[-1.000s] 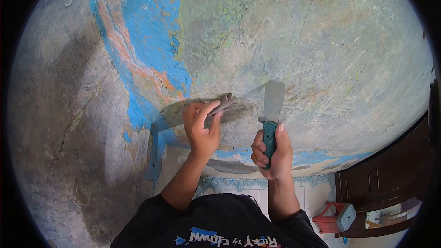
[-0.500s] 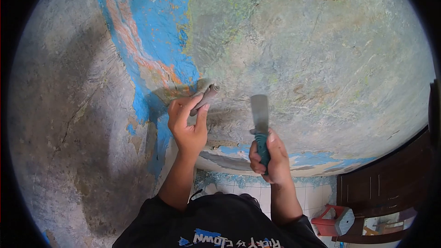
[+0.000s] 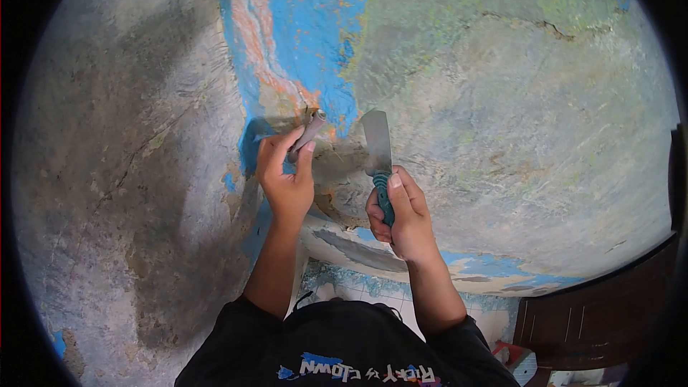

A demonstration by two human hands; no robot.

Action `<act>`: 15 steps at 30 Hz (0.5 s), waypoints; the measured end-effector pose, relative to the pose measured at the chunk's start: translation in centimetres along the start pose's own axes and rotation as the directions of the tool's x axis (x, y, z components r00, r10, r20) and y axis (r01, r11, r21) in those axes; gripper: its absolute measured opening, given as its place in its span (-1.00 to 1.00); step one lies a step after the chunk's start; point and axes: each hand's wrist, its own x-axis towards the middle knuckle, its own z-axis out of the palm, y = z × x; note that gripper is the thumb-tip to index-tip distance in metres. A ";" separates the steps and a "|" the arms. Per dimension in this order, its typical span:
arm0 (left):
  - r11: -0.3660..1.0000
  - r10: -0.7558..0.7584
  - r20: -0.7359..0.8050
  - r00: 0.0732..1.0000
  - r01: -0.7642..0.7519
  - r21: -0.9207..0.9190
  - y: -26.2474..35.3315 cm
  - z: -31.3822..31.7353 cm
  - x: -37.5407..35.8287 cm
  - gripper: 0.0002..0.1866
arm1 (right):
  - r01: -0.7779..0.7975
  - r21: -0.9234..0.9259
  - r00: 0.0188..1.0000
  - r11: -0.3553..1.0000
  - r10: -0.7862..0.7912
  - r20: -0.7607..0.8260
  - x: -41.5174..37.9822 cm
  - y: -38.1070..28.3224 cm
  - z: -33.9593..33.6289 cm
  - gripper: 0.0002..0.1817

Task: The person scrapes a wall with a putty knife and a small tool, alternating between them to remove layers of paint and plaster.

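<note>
My left hand [image 3: 284, 175] grips a folded grey piece of sandpaper [image 3: 308, 130] and presses its end against the wall at the lower edge of the blue paint patch [image 3: 308, 21]. My right hand [image 3: 398, 215] is closed around the teal handle of a metal scraper [image 3: 377, 145]. Its flat blade points up and lies against the wall just right of the sandpaper. The wall [image 3: 502, 115] around both tools is scraped bare, grey and patchy.
A crack [image 3: 534, 23] runs across the wall's upper right. Bare rough plaster [image 3: 122, 172] covers the left side. A dark wooden door [image 3: 609, 315] stands at the lower right. White floor tiles [image 3: 337, 292] show below, above my black shirt.
Both hands have moved left and up along the wall toward the blue paint. The sandpaper went from the bare grey area to the paint's edge. The view has shifted left too.
</note>
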 end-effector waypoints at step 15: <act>0.996 -0.026 -0.026 0.999 0.024 -0.082 -1.7 1.5 -0.2 -0.70 | 0.130 -0.124 0.981 0.984 -0.146 -0.129 0.5 1.7 2.2 -0.62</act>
